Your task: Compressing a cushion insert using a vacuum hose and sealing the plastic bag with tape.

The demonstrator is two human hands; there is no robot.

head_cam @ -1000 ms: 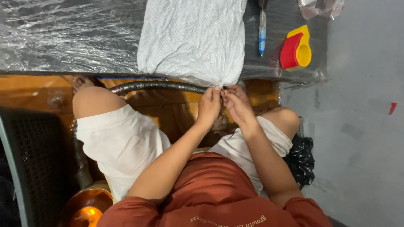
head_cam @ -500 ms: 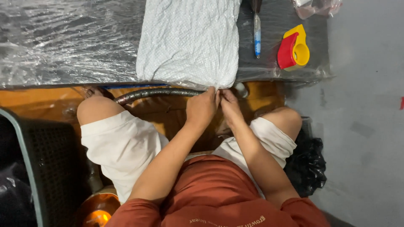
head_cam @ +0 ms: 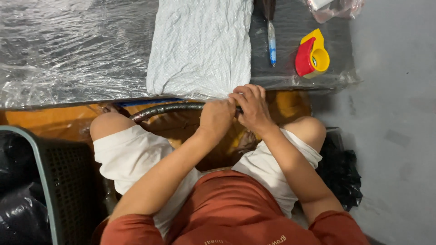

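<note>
plastic film crinkles under both of our hands at the near edge of the table, where we work the open end of a white bundle sealed in a clear bag. our left hand (head_cam: 217,117) is curled shut just below the table edge, seemingly pinching the gathered plastic, though what exactly sits in the grip we cannot tell. our right hand (head_cam: 250,105) touches it on the right, fingers folded over the same bunched corner of the white cloth bundle (head_cam: 200,47), which lies on the table directly beyond our knuckles and reaches away from us.

in our judgement the step goes best with the two hands kept close, the slack drawn toward us and flattened so no air pocket stays, and one hand holding the gather firm while the other folds or twists it; loose film would let the cloth slide back.

just under the left hand a dark corrugated hose (head_cam: 163,109) runs off leftward. beyond the right hand and to its right lie a blue pen (head_cam: 271,41) and a red-and-yellow tape dispenser (head_cam: 311,55), both within reach on the film-covered table (head_cam: 68,50). far left of our arms stands a dark mesh basket (head_cam: 59,181); a black bag (head_cam: 341,170) sits right of our right knee.
</note>
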